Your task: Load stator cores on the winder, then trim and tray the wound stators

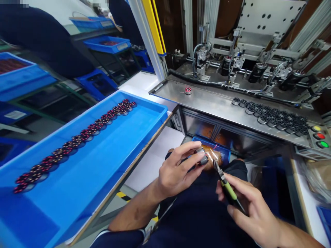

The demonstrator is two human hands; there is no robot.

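Observation:
In front of my body, my left hand (178, 168) grips a round motor stator (202, 156), a grey metal ring, between thumb and fingers. Its face turned toward the right is mostly hidden from me. My right hand (248, 203) is wrapped around a pair of cutting pliers (229, 189) with green and black handles. The pliers' jaws point up and to the left, a short way right of the stator and apart from it. Below both hands a blue bin (226, 156) holds a clear plastic bag over something brownish.
On the left, a long blue tray (103, 168) carries a row of wound stators (85, 136). One red-wound stator (188, 90) sits on the metal ledge (207, 100) of a machine. Several black stators (274, 117) stand farther right, near push buttons (320, 136). A co-worker (43, 38) sits at left.

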